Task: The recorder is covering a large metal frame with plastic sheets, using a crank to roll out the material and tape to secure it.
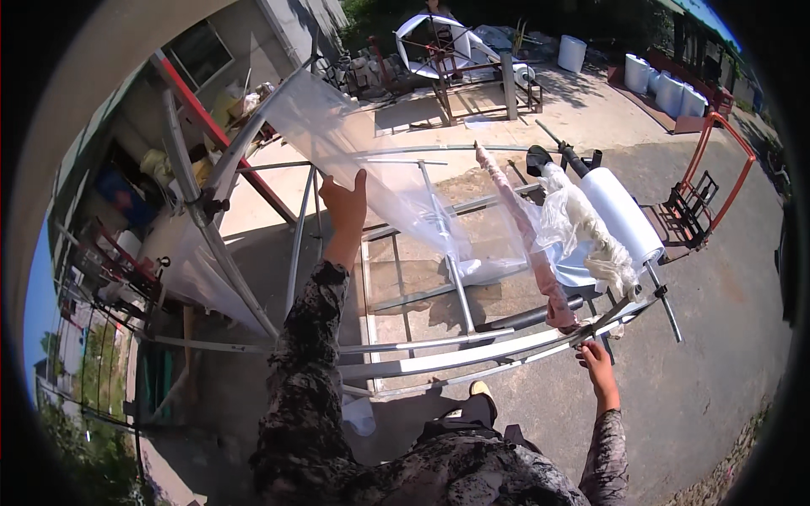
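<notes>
My left hand (344, 205) is raised at the lower edge of a sheet of clear plastic film (337, 126), its thumb stretched up and apart from the fingers. The film slants from the upper left down toward the frame's middle. Low on the right, my right hand (597, 363) has its fingers closed at the near bar (472, 348) of a metal frame. What they pinch is too small to make out. Just beyond it, a roller wrapped in pinkish film (531, 236) lies beside a bunched length of whitish film (591, 228) and a white film roll (623, 218).
Curved metal tubes (224, 253) rise at the left near a red post (202, 105). A red-orange hand cart (717, 177) stands at the right. Several white rolls (671, 91) rest at the back right. Behind the frame is a rack with white sheeting (409, 42) and a person.
</notes>
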